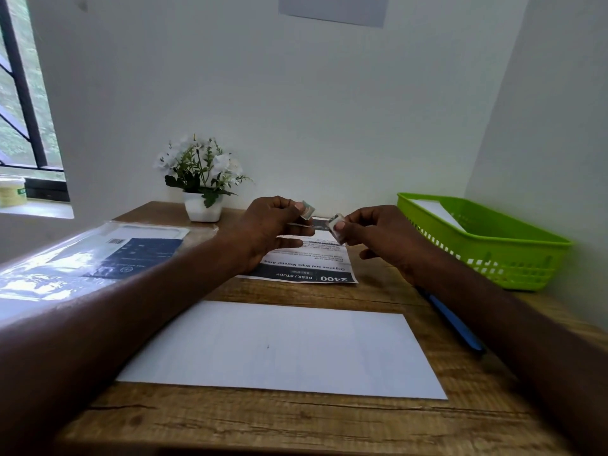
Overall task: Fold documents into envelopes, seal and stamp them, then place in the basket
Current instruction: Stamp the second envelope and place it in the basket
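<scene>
White envelope (pixel 279 347) lies flat on the wooden worktop (pixel 296 422), nearest the viewer, centred. Blue pen (pixel 455 324) just right of it, partly under the right forearm. Past the envelope, a printed document (pixel 306 271) lies flat, text upside down to the viewer, "2400" on its near edge. Both hands are raised above the document's far part. Left hand (pixel 266 230): thumb and forefinger pinch a small stamp (pixel 307 210), other fingers loosely extended. Right hand (pixel 371 235): fingers curled, pinching a second small stamp piece (pixel 336 223). The two pieces sit close together, slightly apart; cannot tell if joined. Left side of worktop: clear plastic packet (pixel 98 255) with a dark blue insert and barcode. Far right: green basket (pixel 493 258) against the wall, a white envelope (pixel 437 210) inside it. Far centre-left: white pot of white flowers (pixel 200 179) at the wall. Window (pixel 23 93) far left, a tub (pixel 11 190) on its sill.
</scene>
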A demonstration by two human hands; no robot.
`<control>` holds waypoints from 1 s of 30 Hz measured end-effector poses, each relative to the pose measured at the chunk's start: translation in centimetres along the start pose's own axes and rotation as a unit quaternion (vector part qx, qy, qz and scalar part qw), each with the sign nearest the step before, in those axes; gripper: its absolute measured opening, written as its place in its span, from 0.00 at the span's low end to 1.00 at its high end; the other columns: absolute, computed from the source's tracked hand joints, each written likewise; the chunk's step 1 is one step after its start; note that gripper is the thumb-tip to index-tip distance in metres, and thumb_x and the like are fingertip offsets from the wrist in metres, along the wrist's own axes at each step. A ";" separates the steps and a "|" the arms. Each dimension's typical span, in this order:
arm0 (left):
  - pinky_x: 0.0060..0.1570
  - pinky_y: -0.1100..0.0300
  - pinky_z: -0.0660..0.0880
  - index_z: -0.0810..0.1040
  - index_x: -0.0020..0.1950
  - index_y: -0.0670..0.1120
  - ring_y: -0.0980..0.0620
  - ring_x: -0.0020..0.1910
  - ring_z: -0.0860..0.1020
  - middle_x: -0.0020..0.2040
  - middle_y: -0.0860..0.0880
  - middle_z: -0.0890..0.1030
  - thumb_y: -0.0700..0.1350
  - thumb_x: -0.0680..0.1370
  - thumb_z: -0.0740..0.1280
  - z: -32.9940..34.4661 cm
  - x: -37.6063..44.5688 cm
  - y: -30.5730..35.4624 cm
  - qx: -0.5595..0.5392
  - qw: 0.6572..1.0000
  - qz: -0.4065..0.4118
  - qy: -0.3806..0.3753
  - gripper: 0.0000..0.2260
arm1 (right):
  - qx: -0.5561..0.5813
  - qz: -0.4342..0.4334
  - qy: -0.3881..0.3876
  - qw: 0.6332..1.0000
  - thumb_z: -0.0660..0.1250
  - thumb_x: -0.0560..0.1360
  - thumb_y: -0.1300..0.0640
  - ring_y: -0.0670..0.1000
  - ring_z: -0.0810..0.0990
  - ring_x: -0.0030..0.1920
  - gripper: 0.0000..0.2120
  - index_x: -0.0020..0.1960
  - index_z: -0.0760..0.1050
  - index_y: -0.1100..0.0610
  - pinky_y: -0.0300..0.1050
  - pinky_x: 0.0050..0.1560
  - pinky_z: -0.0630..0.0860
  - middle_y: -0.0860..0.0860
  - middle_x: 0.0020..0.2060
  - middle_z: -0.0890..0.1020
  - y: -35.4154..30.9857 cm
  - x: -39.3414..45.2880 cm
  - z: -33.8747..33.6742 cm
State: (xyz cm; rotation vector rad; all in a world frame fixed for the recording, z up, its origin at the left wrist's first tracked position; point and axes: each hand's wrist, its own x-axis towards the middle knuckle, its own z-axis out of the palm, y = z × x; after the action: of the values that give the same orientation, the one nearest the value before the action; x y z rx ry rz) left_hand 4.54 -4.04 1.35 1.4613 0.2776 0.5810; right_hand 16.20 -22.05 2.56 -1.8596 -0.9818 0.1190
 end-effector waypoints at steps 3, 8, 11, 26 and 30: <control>0.42 0.56 0.82 0.79 0.61 0.38 0.47 0.48 0.87 0.56 0.38 0.86 0.45 0.83 0.68 0.0 0.1 -0.1 0.023 1.000 0.000 0.001 0.12 | -0.255 -0.070 0.083 0.961 0.73 0.76 0.48 0.52 0.83 0.50 0.10 0.49 0.86 0.55 0.42 0.42 0.72 0.52 0.47 0.86 1.0 0.4 -0.5; 0.39 0.57 0.82 0.79 0.61 0.38 0.47 0.46 0.87 0.54 0.40 0.87 0.45 0.83 0.69 0.0 0.1 -0.3 0.045 0.999 -0.002 -0.009 0.12 | -0.420 -0.035 0.039 0.906 0.69 0.76 0.51 0.56 0.83 0.49 0.11 0.47 0.85 0.57 0.42 0.43 0.75 0.56 0.50 0.84 1.8 0.2 -1.4; 0.40 0.57 0.81 0.80 0.58 0.39 0.49 0.44 0.86 0.52 0.42 0.86 0.45 0.82 0.70 0.2 -0.1 -0.5 0.058 0.998 0.005 -0.015 0.10 | -0.436 -0.021 0.004 0.900 0.66 0.76 0.50 0.54 0.80 0.40 0.15 0.34 0.73 0.56 0.42 0.37 0.71 0.58 0.46 0.82 2.0 0.6 -1.5; 0.48 0.53 0.81 0.84 0.56 0.40 0.45 0.51 0.87 0.50 0.42 0.87 0.45 0.77 0.76 0.8 -0.7 0.0 0.092 0.993 0.069 -0.036 0.12 | -0.152 -0.143 0.065 0.976 0.67 0.79 0.39 0.42 0.83 0.42 0.17 0.54 0.84 0.51 0.47 0.45 0.81 0.43 0.44 0.85 -0.8 -0.6 0.4; 0.50 0.52 0.81 0.83 0.58 0.37 0.43 0.53 0.87 0.51 0.39 0.87 0.44 0.78 0.74 1.1 -0.9 0.1 0.085 0.991 0.082 -0.056 0.13 | -0.077 -0.115 0.055 0.989 0.72 0.75 0.37 0.42 0.83 0.39 0.16 0.47 0.85 0.49 0.43 0.40 0.77 0.43 0.36 0.85 -0.5 -0.5 0.9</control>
State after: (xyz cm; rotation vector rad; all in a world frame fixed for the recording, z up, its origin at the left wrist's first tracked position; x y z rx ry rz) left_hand 4.32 -5.48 1.42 1.6862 0.1216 0.6159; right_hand 15.18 -21.64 2.35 -1.8547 -1.1461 -0.2016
